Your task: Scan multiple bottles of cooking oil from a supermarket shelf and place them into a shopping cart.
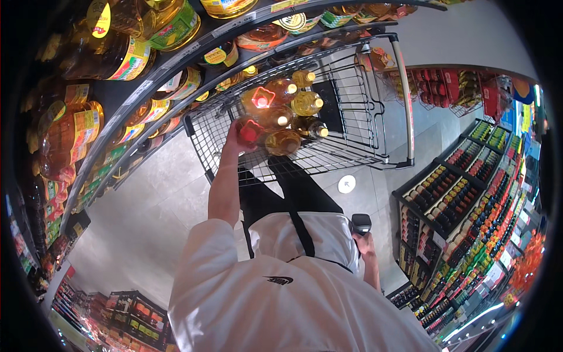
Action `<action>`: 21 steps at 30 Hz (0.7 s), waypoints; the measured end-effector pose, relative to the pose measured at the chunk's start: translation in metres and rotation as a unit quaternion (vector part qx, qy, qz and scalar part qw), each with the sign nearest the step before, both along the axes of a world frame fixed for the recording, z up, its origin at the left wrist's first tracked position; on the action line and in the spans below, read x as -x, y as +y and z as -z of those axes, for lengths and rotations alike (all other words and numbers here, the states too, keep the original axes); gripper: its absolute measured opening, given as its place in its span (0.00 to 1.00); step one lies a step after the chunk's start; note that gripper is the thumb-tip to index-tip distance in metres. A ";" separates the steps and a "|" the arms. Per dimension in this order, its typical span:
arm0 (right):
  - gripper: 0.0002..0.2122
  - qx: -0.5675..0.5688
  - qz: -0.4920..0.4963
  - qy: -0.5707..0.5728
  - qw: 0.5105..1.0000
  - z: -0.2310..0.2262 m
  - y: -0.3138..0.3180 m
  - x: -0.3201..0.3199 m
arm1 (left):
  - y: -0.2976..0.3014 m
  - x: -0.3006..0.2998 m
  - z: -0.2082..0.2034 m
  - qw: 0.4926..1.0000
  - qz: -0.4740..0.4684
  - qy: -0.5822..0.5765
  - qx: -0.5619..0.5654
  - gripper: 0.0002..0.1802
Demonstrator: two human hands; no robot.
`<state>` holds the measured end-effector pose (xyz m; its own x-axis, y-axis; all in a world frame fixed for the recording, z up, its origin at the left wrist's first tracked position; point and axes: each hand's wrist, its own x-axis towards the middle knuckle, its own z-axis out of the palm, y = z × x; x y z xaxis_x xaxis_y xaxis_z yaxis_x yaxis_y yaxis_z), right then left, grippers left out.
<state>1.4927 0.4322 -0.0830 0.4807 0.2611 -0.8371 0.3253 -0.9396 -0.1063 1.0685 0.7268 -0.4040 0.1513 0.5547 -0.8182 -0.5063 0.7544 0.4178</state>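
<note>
My left hand (233,136) reaches over the corner of a wire shopping cart (202,136). It grips an oil bottle with a red handle (251,130), its fingers partly hidden by the bottle. Close beside it, several more bottles of golden oil (306,104) stand in the cart, one of them a jug with a red handle (262,97). A darker bottle (309,127) is among them. Low at my right side, my right hand (366,244) is closed around a black handheld device that looks like a scanner (360,224).
Curved shelves (153,78) full of oil bottles run along the left and far side, close to the cart. The cart's push bar (403,100) is on its right. Racks of bottles and jars (451,193) line the right. A round white sticker (347,184) marks the grey floor.
</note>
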 end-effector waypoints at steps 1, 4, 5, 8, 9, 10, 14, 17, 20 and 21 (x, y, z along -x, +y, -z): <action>0.18 -0.014 0.000 0.016 1.000 -0.001 0.003 0.001 | 0.011 0.003 0.000 0.992 -0.009 -0.079 0.103 0.27; 0.19 0.007 -0.031 0.020 0.999 0.003 0.014 -0.003 | 0.010 0.022 0.023 0.958 -0.073 -0.182 0.207 0.29; 0.21 0.014 -0.054 0.014 0.998 0.012 0.003 -0.012 | 0.010 0.021 0.024 0.959 -0.079 -0.180 0.204 0.28; 0.21 0.026 -0.039 -0.012 0.999 0.012 -0.004 -0.011 | 0.009 0.025 0.020 0.964 -0.086 -0.175 0.181 0.27; 0.21 0.025 -0.037 -0.014 0.999 0.010 -0.005 -0.010 | 0.010 0.028 0.018 0.968 -0.089 -0.171 0.162 0.26; 0.21 0.038 -0.035 -0.032 0.998 0.007 -0.007 -0.008 | 0.017 0.030 0.018 0.968 -0.087 -0.172 0.162 0.26; 0.23 0.019 0.022 -0.011 1.000 0.012 -0.028 -0.015 | 0.049 0.025 0.011 0.964 -0.049 -0.181 0.188 0.30; 0.23 0.040 -0.014 -0.010 0.999 0.016 -0.027 -0.023 | 0.052 0.055 0.019 0.954 -0.062 -0.264 0.128 0.33; 0.23 0.040 0.003 -0.005 0.999 0.022 -0.037 -0.027 | 0.066 0.072 0.038 0.918 -0.091 -0.386 0.031 0.35; 0.22 0.046 -0.005 -0.017 0.999 0.014 -0.026 -0.022 | 0.076 0.080 0.041 0.906 -0.070 -0.416 0.027 0.34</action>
